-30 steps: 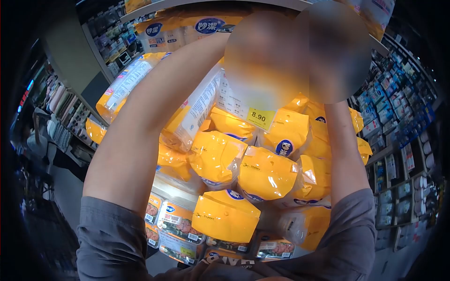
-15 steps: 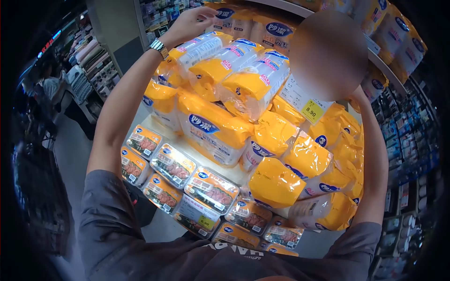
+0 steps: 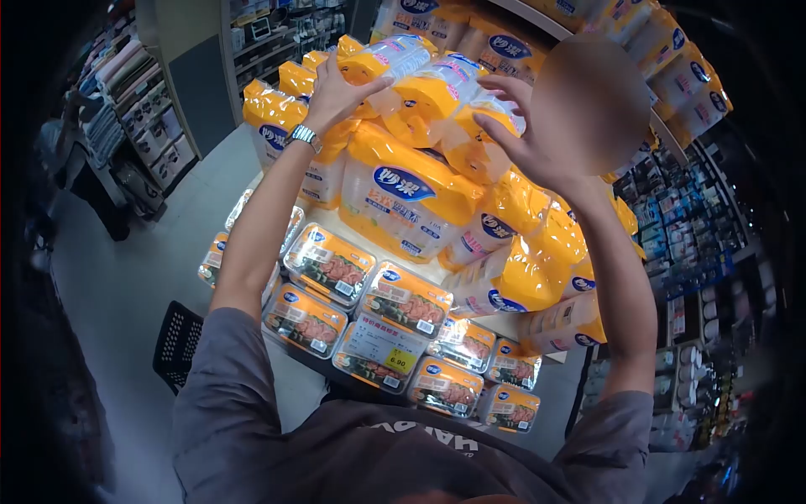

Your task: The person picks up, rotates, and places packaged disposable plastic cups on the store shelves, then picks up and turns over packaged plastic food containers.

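My left hand (image 3: pixel 340 91), with a watch at the wrist, has its fingers spread against the left end of an orange and clear pack (image 3: pixel 395 57) lying on top of the pile. To the right, my right hand (image 3: pixel 525 139) is open, thumb and fingers apart, beside another top pack (image 3: pixel 478 139). A third pack (image 3: pixel 428 97) lies between the hands. Below them a large orange pack (image 3: pixel 403 189) with a blue oval label stands upright. A blurred patch covers the area just right of my right hand.
Clear-lidded boxes (image 3: pixel 332 265) are stacked along the front, with a price card (image 3: pixel 382 344) on them. A black basket (image 3: pixel 176 344) is at the lower left. Shelves with more packs (image 3: pixel 688 84) rise at the upper right. A person (image 3: pixel 92 189) stands at the far left.
My right hand has come out of the blurred patch toward the top packs. My left hand has moved onto the left top pack. The view has shifted, showing more floor and the basket.
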Demonstrator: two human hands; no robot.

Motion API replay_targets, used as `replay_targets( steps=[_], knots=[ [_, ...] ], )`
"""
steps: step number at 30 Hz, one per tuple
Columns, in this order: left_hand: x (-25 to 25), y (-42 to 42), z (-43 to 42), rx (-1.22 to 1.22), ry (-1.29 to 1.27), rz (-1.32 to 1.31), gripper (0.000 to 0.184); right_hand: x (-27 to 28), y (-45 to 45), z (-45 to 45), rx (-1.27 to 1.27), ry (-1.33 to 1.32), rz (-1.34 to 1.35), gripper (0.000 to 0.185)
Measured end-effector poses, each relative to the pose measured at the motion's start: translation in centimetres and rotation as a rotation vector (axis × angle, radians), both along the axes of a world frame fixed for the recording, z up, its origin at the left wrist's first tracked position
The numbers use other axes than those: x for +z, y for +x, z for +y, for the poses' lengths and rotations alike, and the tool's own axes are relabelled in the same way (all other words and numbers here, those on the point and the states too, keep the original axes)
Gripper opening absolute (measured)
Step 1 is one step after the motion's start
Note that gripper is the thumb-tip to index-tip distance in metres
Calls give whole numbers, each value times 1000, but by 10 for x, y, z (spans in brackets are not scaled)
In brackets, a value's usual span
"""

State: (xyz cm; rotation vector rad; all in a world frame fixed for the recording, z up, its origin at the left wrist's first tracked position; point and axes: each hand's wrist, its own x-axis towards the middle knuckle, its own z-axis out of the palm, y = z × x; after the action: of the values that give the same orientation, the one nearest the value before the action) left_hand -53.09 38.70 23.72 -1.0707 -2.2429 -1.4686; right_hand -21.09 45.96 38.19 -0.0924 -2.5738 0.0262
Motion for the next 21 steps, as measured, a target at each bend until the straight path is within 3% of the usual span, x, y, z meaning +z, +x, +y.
replay_targets(
  steps=[4,7,10,13,17,18,21],
  knots=[
    [-1,-3,9,-5,34,-91,125,-26,-40,-41,18,-40,-95,47],
    [7,-19,10,-21,76,-265,111,-38,-52,-62,33,-127,-62,45],
    [14,-33,-11,-272,292,-490,95,-51,-54,-69,38,-240,-39,47],
    [18,-22,-43,-337,456,-580,85,-57,-52,-79,76,-463,-34,52],
    [22,27,-92,-382,694,-413,78,-68,-62,-95,93,-779,67,63],
    [24,39,-103,-391,713,-401,79,-70,-67,-99,97,-854,83,80],
    [14,58,-118,-486,818,-242,79,-91,-96,-112,111,-1063,246,96]
  ],
)
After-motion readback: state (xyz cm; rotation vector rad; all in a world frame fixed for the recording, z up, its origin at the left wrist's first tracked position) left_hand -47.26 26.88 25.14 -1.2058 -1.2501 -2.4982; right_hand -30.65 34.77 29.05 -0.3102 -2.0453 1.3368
